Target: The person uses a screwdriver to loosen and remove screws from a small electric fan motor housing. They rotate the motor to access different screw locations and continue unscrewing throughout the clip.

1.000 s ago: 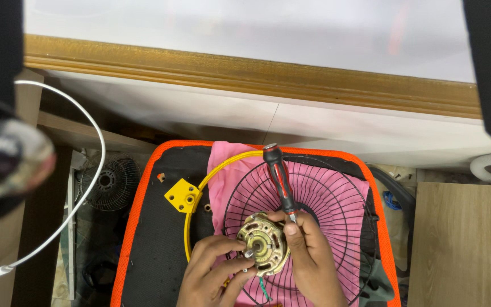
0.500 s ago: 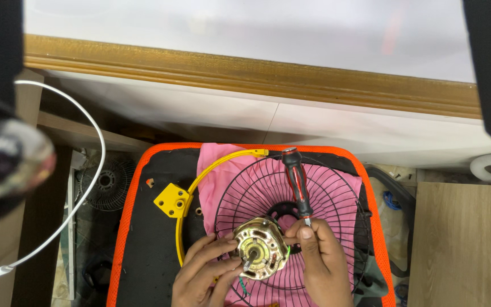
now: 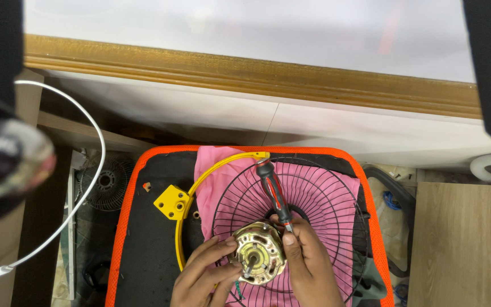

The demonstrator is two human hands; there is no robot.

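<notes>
A round brass-coloured fan motor (image 3: pixel 257 252) rests on a black wire fan guard (image 3: pixel 319 199). My left hand (image 3: pixel 203 278) grips the motor's left side with its fingers. My right hand (image 3: pixel 311 264) holds a screwdriver with a red and black handle (image 3: pixel 273 192), its handle pointing away from me and its tip down at the motor's right edge. The guard lies on a pink cloth (image 3: pixel 223 170) spread over a black mat with an orange border (image 3: pixel 143 250).
A yellow ring with a yellow block (image 3: pixel 171 202) lies on the mat left of the guard. Another small fan guard (image 3: pixel 106 182) sits below at the left. A white hoop (image 3: pixel 80 199) and a blurred dark object (image 3: pixel 1 159) hang at left. A wooden surface (image 3: pixel 461 239) is at right.
The screwdriver handle has swung left and my right hand has moved back onto the motor's right edge. The motor has shifted slightly.
</notes>
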